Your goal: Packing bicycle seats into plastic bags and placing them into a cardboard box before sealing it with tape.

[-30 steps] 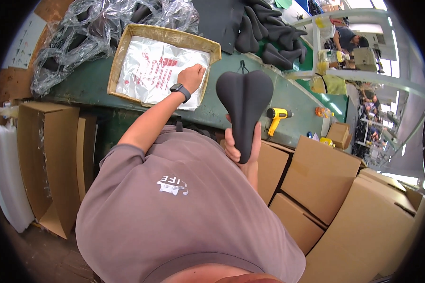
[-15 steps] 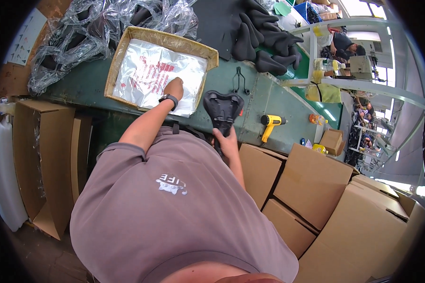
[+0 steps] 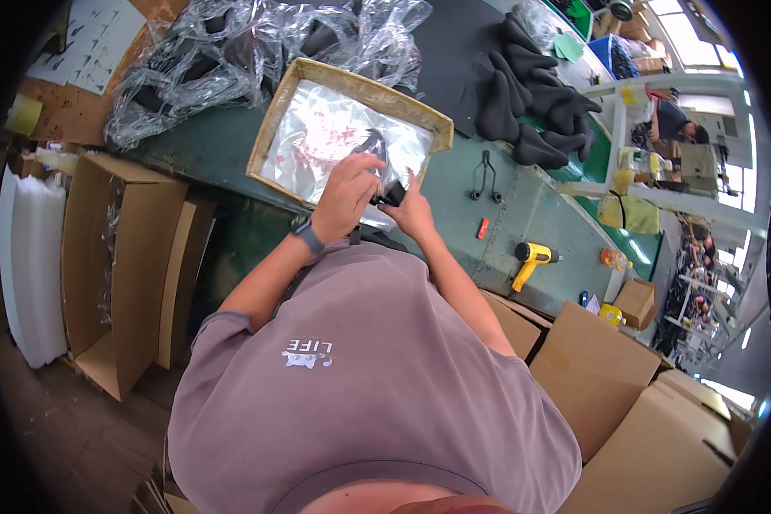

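My right hand [image 3: 413, 211] is closed around the narrow end of a black bicycle saddle [image 3: 392, 194], above the near edge of a shallow cardboard box [image 3: 261, 154]. The saddle's wider part points away from me, over the clear plastic bags [image 3: 317, 120] with red print that lie in the box. Just left of the saddle, my left hand [image 3: 349, 195] has its fingers bent and closed, a watch on its wrist. What those fingers grip is hard to make out against the shiny film.
Right of the box, a black metal rail bracket [image 3: 486, 178], a small red piece [image 3: 483, 229] and a yellow heat gun [image 3: 531, 262] lie on the green bench. Black saddles [image 3: 540, 103] pile up behind. Plastic-wrapped saddles [image 3: 231, 60] lie far left. Cardboard cartons [image 3: 595, 368] stand near right.
The saddle has moved from beside the box to over the bags, carried by my right hand. My left hand has drawn back from the bag stack to the saddle's left side. The view has shifted.
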A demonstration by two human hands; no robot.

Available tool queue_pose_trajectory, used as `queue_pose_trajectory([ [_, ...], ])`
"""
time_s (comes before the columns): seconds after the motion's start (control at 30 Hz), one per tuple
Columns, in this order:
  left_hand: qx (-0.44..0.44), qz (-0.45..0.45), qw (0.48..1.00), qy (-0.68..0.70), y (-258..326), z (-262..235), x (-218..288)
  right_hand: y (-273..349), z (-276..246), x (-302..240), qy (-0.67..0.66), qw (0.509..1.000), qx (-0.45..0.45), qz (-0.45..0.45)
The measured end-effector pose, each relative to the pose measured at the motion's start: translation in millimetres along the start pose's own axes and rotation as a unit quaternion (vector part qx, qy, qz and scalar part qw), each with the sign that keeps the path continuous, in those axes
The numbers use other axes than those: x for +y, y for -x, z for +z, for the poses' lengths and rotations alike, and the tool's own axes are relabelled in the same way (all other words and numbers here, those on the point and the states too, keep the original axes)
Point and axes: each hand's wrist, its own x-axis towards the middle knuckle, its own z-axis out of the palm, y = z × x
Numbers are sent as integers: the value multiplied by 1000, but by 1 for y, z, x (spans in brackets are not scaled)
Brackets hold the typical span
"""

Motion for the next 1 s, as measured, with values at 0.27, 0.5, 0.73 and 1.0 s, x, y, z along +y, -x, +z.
queue_pose_trajectory([
  [0.27,-34,-443,688,574,22,-54,2,-14,-93,-67,-518,848,-49,97],
  [0.5,155,-470,640,588,-147,-9,-108,-56,-149,-98,-212,939,51,-266],
  [0.73,395,-449,618,510,-181,-30,-294,-173,-198,117,-231,954,183,50],
  [1.0,148,-564,771,256,-156,81,-124,-326,-332,391,291,915,238,146],
])
